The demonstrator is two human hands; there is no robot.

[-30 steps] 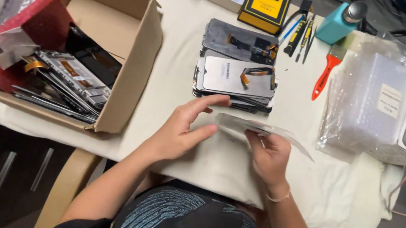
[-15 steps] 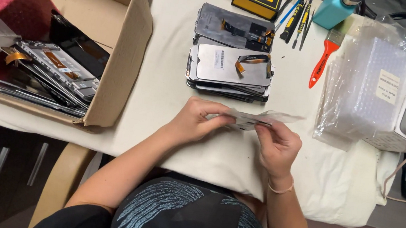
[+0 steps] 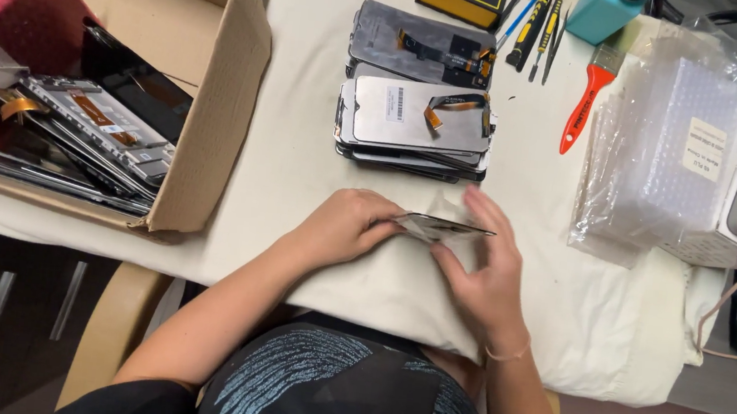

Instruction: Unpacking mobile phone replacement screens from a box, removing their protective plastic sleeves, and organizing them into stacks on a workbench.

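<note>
Across the bench [image 3: 299,172] lies a white cloth. At its left edge sits a big cardboard box [image 3: 213,127] full of flat screen parts. Near the right edge lies a pile of clear bubble bags [image 3: 667,147]. Toward the far edge rests a stack of phone screens [image 3: 414,121]. At the near edge, the left hand [image 3: 343,227] and right hand [image 3: 489,279] pinch one thin screen panel [image 3: 439,230] between them, each holding an end.
</note>
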